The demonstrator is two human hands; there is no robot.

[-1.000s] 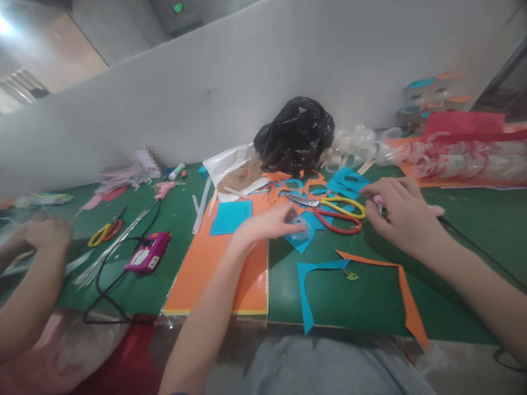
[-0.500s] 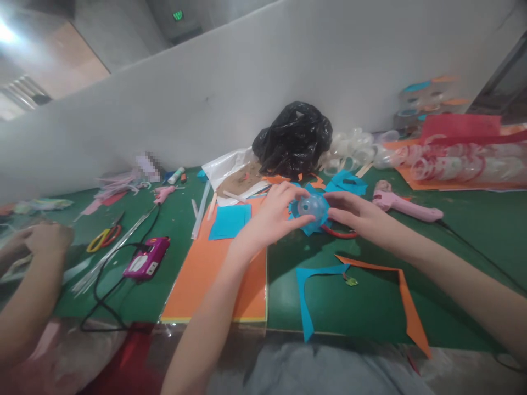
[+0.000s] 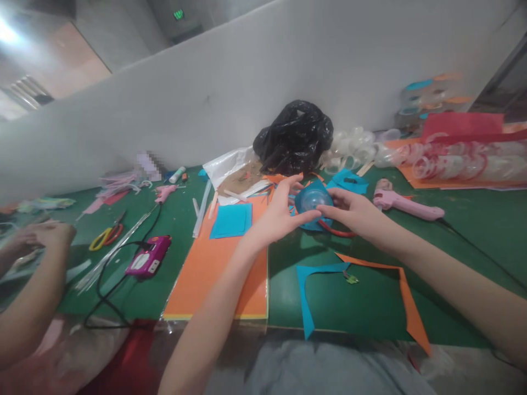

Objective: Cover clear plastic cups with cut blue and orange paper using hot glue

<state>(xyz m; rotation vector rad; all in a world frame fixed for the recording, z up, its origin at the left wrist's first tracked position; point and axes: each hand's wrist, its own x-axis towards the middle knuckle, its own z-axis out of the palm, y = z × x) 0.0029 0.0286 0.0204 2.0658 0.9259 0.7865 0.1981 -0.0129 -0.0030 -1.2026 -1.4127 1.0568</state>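
Note:
Both of my hands hold a small clear plastic dome backed with blue paper [image 3: 312,201] above the green table [image 3: 370,296]. My left hand [image 3: 279,215] pinches its left side, thumb pointing right. My right hand [image 3: 349,211] grips its right side with curled fingers. Below the dome lie red-and-yellow scissors [image 3: 337,232], mostly hidden by my right hand. A pink glue gun [image 3: 405,206] lies to the right of my right hand.
An orange sheet [image 3: 214,274] with a blue square [image 3: 231,220] lies on the left; blue [image 3: 303,299] and orange [image 3: 405,296] offcuts lie near the front edge. A black bag [image 3: 294,134] and clear plastic rings [image 3: 453,162] sit behind. Another person's arm [image 3: 28,274] works at far left beside a purple glue gun [image 3: 147,258].
My right hand let go of the pink glue gun and came across to the dome. My left hand lifted the dome with its blue paper off the table; both hands now hold it.

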